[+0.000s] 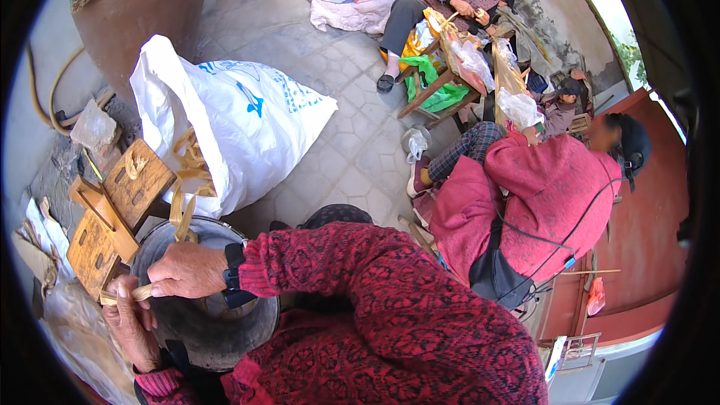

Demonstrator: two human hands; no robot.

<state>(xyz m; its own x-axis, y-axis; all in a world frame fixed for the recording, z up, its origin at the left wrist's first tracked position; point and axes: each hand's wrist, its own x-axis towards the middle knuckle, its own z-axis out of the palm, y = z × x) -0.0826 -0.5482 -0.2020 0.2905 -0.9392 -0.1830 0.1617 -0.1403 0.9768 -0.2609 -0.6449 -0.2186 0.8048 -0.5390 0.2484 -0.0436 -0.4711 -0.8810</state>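
At the lower left, my left hand is closed around a flat tan strip that looks like dried plant fibre. Close beside it, my right hand, with a dark band on the wrist, pinches the same strip. Both hands are over the near-left rim of a round grey metal tub, whose inside is partly hidden by my right wrist. A worn wooden board with a raised crosspiece lies just beyond my hands. Loose tan strips hang from a white woven sack down toward the tub.
A large brown pot and a stone block stand at the far left. On my right sits a person in a pink jacket. Farther back, another person works beside a wooden stool piled with plastic bags. Clear plastic lies at lower left.
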